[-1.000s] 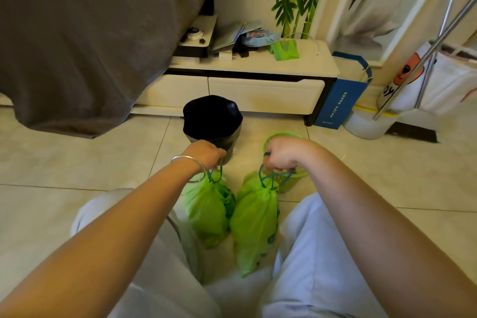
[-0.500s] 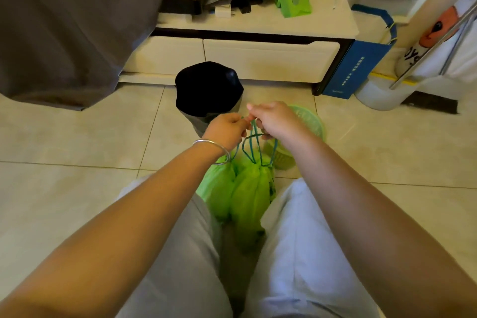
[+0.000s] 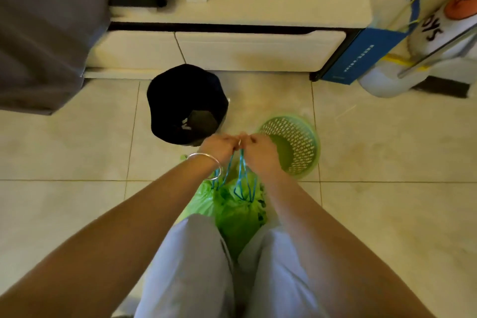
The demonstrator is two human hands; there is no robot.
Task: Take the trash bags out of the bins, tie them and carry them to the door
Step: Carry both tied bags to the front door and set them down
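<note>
Between two bins, both hands [image 3: 238, 148] pinch green bags' [image 3: 233, 212] drawstrings [image 3: 241, 168].

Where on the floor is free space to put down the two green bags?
Bare tiles lie left of the black bin, below the grey cover, and right of the green basket. Between bin and basket it is crowded.

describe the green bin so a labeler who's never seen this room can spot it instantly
Start at the low white cabinet along the wall; two bins stand on the tiled floor in front of it. The green bin is the right one, just past the right hand. Unlike the black bin, it is a light green perforated basket with no bag inside.
</note>
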